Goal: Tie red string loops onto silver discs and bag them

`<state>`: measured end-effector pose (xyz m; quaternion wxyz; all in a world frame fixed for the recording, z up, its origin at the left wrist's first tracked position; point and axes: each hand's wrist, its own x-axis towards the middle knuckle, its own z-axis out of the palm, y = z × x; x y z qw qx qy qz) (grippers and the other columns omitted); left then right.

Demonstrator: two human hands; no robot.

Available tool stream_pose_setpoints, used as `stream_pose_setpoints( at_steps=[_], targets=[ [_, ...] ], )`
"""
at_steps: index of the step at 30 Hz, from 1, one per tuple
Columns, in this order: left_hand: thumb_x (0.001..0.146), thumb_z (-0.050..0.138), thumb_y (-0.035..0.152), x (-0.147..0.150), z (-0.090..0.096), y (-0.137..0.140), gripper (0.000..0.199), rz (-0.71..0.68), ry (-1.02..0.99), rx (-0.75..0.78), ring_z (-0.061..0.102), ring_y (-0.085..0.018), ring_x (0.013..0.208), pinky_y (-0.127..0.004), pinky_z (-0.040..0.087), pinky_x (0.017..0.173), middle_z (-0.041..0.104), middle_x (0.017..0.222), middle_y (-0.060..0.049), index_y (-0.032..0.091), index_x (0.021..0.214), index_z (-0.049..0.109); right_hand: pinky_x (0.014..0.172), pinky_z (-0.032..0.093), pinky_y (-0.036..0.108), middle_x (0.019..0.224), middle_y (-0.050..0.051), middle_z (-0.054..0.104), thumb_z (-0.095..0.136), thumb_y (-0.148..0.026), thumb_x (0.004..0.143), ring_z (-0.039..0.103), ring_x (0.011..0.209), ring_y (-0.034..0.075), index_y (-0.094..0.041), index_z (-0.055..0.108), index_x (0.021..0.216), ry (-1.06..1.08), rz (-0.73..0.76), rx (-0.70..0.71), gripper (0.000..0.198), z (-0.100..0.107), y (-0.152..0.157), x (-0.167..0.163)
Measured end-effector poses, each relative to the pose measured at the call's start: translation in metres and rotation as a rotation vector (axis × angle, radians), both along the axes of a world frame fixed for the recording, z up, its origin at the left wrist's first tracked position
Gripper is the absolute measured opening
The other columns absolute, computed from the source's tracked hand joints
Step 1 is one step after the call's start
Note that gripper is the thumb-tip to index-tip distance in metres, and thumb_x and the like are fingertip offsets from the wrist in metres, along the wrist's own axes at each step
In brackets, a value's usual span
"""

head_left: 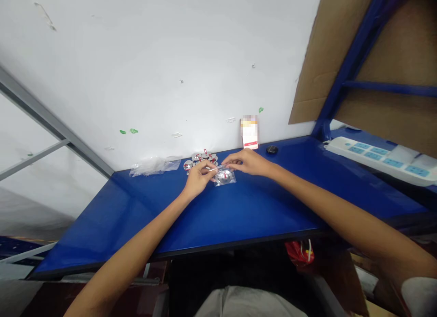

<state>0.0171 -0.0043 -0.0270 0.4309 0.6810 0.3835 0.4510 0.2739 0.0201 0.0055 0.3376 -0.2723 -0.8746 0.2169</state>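
Between my hands hangs a small clear plastic bag point(225, 177) with a round silvery disc and a bit of red cord inside it. My left hand point(200, 176) pinches the bag's top edge at its left end. At the other end of that edge, the fingers of my right hand point(244, 162) are closed on the plastic. Just behind my left hand lies a pile of silvery discs with red cords point(197, 157), partly hidden by the fingers. Further left, a stack of flat clear bags point(153, 166) rests by the wall.
A white and red card or box point(249, 134) leans on the wall, its top blurred. Right of it sits a small black object point(272, 149). A white power strip point(382, 158) lies at the right of the blue table point(218, 221). A blue frame post rises behind.
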Motion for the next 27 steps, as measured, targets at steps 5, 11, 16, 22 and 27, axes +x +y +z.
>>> stream_pose_setpoints(
  at_steps=[5,11,16,22,27],
  targets=[
    [0.088,0.084,0.044,-0.002,0.009,-0.003,0.036,-0.102,-0.079,-0.088,0.073,-0.023,0.101,-0.036,0.066,0.083,0.073,0.121,-0.010,0.018,0.111,0.074,0.083,0.059,0.035,0.110,0.004,0.085,0.063,-0.030,0.105,0.080,0.093,0.023,-0.027,0.085,0.116,0.001,-0.036,0.165,0.025,-0.005,-0.001,0.002],
    [0.087,0.086,0.053,-0.007,0.009,-0.001,0.047,-0.131,-0.088,-0.290,0.073,-0.023,0.103,-0.039,0.066,0.091,0.076,0.118,-0.013,0.015,0.114,0.079,0.096,0.061,0.040,0.117,0.005,0.084,0.061,-0.035,0.106,0.079,0.107,0.026,-0.029,0.084,0.116,0.020,0.013,0.280,0.025,-0.017,0.000,0.001],
    [0.083,0.089,0.052,-0.007,0.006,0.003,0.046,-0.134,0.014,-0.229,0.074,-0.020,0.085,-0.038,0.066,0.082,0.079,0.104,-0.011,0.014,0.107,0.082,0.097,0.061,0.043,0.119,0.005,0.084,0.061,-0.033,0.105,0.078,0.108,0.026,-0.028,0.082,0.119,-0.047,0.047,0.253,0.026,-0.010,-0.001,0.004],
    [0.098,0.072,0.048,0.006,0.025,0.032,0.030,0.009,0.339,0.163,0.073,-0.022,0.074,-0.037,0.059,0.078,0.079,0.089,-0.007,0.018,0.100,0.078,0.092,0.061,0.040,0.127,0.008,0.080,0.075,-0.035,0.095,0.077,0.100,0.025,-0.027,0.071,0.139,0.125,-0.065,0.070,0.045,0.010,0.003,0.019],
    [0.104,0.058,0.021,0.052,0.024,0.066,0.016,0.196,0.732,0.621,0.069,-0.026,0.100,-0.038,0.051,0.088,0.071,0.120,-0.013,0.021,0.108,0.073,0.090,0.058,0.038,0.107,0.006,0.083,0.062,-0.025,0.099,0.076,0.090,0.024,-0.024,0.074,0.121,0.237,-0.430,0.211,0.025,0.007,0.021,0.039]
  ],
)
